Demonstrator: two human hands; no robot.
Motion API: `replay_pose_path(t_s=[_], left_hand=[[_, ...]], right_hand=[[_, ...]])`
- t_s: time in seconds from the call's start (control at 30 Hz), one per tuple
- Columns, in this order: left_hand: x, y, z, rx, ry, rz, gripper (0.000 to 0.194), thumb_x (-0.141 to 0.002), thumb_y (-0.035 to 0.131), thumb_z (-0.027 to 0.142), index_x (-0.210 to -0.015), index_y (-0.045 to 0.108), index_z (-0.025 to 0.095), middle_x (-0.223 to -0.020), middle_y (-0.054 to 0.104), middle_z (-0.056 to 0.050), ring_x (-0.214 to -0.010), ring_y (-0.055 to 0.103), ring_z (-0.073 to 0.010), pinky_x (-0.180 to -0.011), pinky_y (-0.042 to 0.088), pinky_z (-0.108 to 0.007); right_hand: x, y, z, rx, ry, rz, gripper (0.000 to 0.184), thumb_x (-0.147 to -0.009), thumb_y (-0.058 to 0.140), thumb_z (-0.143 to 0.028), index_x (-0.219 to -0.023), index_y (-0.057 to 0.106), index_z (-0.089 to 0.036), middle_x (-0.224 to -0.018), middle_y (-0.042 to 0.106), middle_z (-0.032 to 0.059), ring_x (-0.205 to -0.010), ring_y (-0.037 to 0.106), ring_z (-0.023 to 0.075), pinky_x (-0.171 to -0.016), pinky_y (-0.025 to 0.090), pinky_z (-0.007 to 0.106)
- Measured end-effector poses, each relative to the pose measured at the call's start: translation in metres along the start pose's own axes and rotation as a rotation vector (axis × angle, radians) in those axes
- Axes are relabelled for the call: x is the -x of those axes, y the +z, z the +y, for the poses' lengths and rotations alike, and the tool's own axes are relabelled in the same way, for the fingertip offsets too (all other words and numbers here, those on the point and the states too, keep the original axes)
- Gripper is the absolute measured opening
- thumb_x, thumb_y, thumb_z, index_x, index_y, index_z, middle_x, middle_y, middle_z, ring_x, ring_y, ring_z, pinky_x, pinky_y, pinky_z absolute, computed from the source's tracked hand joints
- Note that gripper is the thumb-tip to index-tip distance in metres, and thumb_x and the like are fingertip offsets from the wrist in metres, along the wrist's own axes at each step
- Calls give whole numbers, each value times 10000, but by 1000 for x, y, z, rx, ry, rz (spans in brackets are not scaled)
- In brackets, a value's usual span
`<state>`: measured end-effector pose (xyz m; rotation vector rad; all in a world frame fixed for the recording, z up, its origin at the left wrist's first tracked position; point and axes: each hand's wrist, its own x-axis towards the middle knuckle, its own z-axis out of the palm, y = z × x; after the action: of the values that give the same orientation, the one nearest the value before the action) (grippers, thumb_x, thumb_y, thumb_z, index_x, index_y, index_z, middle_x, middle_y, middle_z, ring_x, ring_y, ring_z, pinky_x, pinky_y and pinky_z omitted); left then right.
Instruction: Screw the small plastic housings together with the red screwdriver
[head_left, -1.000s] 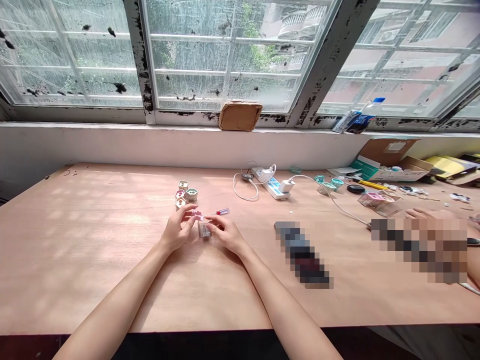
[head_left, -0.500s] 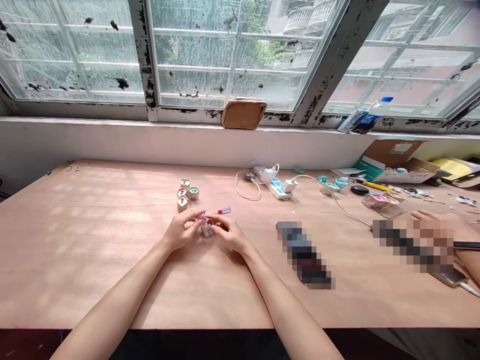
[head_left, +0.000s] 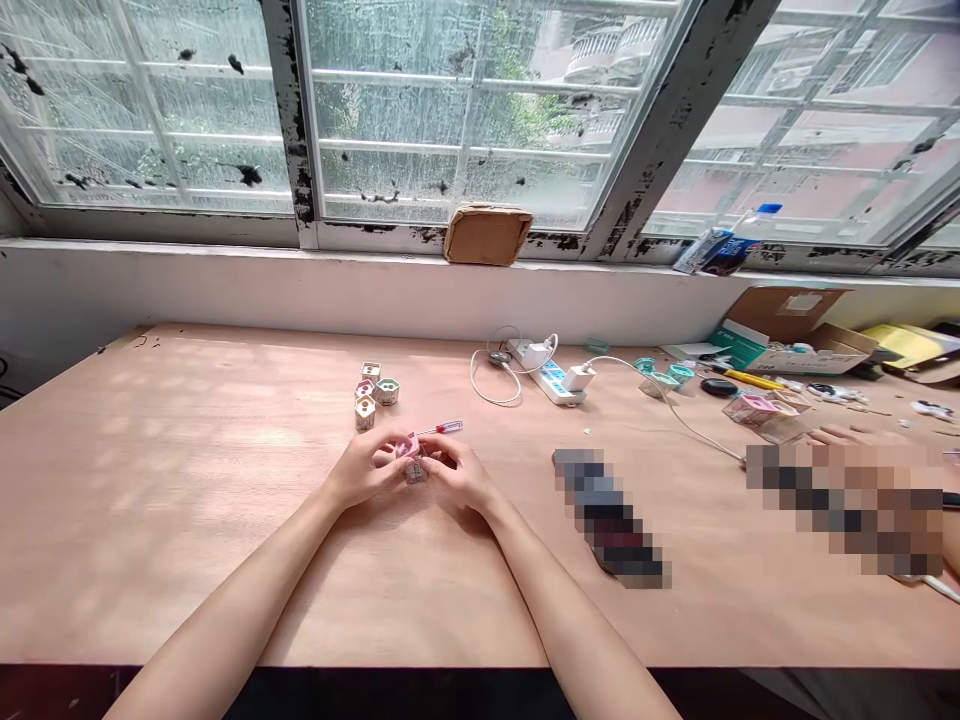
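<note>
My left hand [head_left: 365, 468] is closed on a small pink plastic piece [head_left: 408, 445], pinched between thumb and fingers. Right below that piece stands a small clear box with dark line patterns [head_left: 416, 473], its top meeting the pink part. The thumb and forefinger of my right hand [head_left: 460, 472] grip the box's right side. Just behind the hands lies a small screwdriver with a clear and red handle [head_left: 450, 427]. Several little house-shaped boxes [head_left: 365, 412] with coloured tops are grouped behind my left hand. The fingers partly cover the joint between pink piece and box.
A blurred-out phone [head_left: 611, 520] lies right of my forearm. Behind it are a white power strip [head_left: 555, 380] and cables. Farther right are teal parts [head_left: 660, 378], a pink-topped clear box [head_left: 754, 408], an open carton [head_left: 810, 350] and another person's hand [head_left: 847, 437].
My left hand has brought the pink piece right and down onto the top of the clear box. My right hand stays at the box's side. The view shifted slightly.
</note>
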<state>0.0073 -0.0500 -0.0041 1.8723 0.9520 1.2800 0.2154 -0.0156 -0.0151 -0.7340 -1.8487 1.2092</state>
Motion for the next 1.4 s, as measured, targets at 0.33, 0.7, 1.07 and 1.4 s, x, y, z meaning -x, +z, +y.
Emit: replay_pose_path(t_s=[0.33, 0.7, 1.07, 1.4], left_hand=[[0, -2, 0, -104, 61, 1, 246, -932, 657, 326, -1113, 729, 175, -1114, 725, -111, -996, 709, -211, -811, 647, -307], [0, -1, 6, -87, 62, -42, 246, -980, 587, 316, -1138, 713, 176, -1185, 702, -124, -1044, 704, -220, -807, 635, -303], [0, -5, -8, -431, 166, -13, 360, -862, 770, 376, -1181, 693, 228, -1054, 649, -71, -939, 657, -192, -834, 566, -313], [0, -3, -7, -330, 126, 12, 240, -953, 638, 361, -1119, 744, 225, -930, 637, -60, -768, 620, -138, -633, 557, -228]], right_hand=[[0, 0, -3, 27, -6, -5, 290, -878, 636, -306, -1143, 711, -215, -1090, 763, 72, -967, 712, 225, -812, 549, 342], [-1, -1, 1, 15, 10, -4, 307, -863, 640, -325, -1140, 706, -209, -1090, 759, 82, -972, 712, 235, -832, 556, 367], [3, 3, 4, 25, 61, 87, 303, -815, 713, -318, -1087, 700, -184, -961, 735, 54, -734, 664, 157, -650, 522, 278], [3, 7, 14, -2, 81, 129, 383, -789, 768, -365, -1109, 644, -195, -975, 734, 51, -729, 676, 162, -674, 558, 308]])
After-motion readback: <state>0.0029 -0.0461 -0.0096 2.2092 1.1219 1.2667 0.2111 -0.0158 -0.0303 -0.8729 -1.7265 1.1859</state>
